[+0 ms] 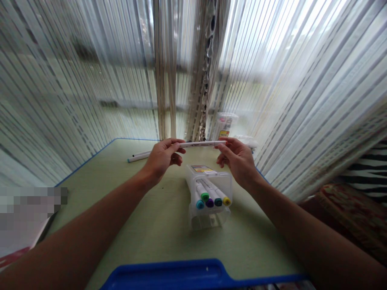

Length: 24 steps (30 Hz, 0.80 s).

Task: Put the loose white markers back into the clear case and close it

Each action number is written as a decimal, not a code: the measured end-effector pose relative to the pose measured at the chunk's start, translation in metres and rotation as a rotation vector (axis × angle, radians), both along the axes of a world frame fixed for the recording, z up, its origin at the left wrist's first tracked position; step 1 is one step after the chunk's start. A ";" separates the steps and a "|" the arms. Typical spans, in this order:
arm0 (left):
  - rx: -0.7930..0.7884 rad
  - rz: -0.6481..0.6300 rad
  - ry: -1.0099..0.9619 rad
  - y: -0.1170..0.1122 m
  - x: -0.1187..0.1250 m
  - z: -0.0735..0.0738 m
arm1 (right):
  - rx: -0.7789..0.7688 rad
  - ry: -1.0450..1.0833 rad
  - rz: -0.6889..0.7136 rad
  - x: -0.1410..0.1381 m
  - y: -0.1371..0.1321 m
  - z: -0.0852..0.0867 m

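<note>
A white marker pen (pixel 199 143) is held level above the green table (pixel 127 225), one end in each hand. My left hand (pixel 162 157) pinches its left end with thumb and fingers. My right hand (pixel 237 158) pinches the right end the same way. Just below the hands lies a clear plastic marker case (pixel 210 193) on its side, with several white markers inside whose coloured caps, teal, green, purple and yellow, face me. A second white marker (pixel 138 156) lies loose on the table to the left of my left hand.
Sheer striped curtains (pixel 90 80) hang close behind and around the table. A blue tray edge (pixel 181 274) sits at the near side. A clear packet with a label (pixel 224 125) stands at the back right. A patterned cushion (pixel 347 217) lies to the right.
</note>
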<state>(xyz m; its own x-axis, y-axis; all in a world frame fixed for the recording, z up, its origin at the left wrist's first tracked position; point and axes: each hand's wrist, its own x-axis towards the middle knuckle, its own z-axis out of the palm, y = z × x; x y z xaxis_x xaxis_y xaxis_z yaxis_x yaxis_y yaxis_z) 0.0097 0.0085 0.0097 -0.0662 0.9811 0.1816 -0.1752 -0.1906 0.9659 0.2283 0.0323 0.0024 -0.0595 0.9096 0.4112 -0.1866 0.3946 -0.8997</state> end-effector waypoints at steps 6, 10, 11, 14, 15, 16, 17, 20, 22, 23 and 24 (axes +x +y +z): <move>-0.010 0.009 0.019 0.000 0.001 0.001 | 0.000 -0.005 0.009 0.001 0.000 0.001; -0.010 0.012 0.029 -0.001 0.001 0.001 | 0.004 -0.001 0.009 0.001 0.001 -0.001; -0.008 0.015 0.030 -0.001 0.002 0.002 | 0.007 0.000 0.009 0.001 0.002 -0.001; 0.003 0.024 0.031 -0.002 0.002 0.004 | 0.026 -0.001 0.014 0.002 0.004 -0.003; 0.010 0.028 0.029 -0.003 0.003 0.004 | 0.035 -0.007 0.012 0.002 0.004 -0.004; 0.019 0.032 0.027 -0.003 0.003 0.005 | 0.045 -0.019 0.007 0.002 0.004 -0.005; 0.030 0.035 0.023 -0.004 0.004 0.006 | 0.056 -0.035 0.000 0.002 0.005 -0.006; 0.063 0.044 0.008 -0.005 0.004 0.008 | 0.081 -0.096 -0.027 0.002 0.004 -0.007; 0.079 0.046 -0.002 -0.007 0.005 0.009 | 0.097 -0.153 -0.044 0.002 0.004 -0.008; 0.088 0.046 -0.006 -0.007 0.005 0.009 | 0.111 -0.190 -0.058 0.002 0.004 -0.009; 0.098 0.045 -0.010 -0.008 0.005 0.009 | 0.137 -0.232 -0.080 0.003 0.004 -0.009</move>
<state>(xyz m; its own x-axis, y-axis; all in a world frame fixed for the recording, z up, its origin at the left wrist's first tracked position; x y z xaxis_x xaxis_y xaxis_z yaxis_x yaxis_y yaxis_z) 0.0149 0.0007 0.0186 -0.1125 0.9548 0.2753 -0.1734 -0.2916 0.9407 0.2310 0.0364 -0.0069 -0.0970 0.8521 0.5143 0.0548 0.5205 -0.8521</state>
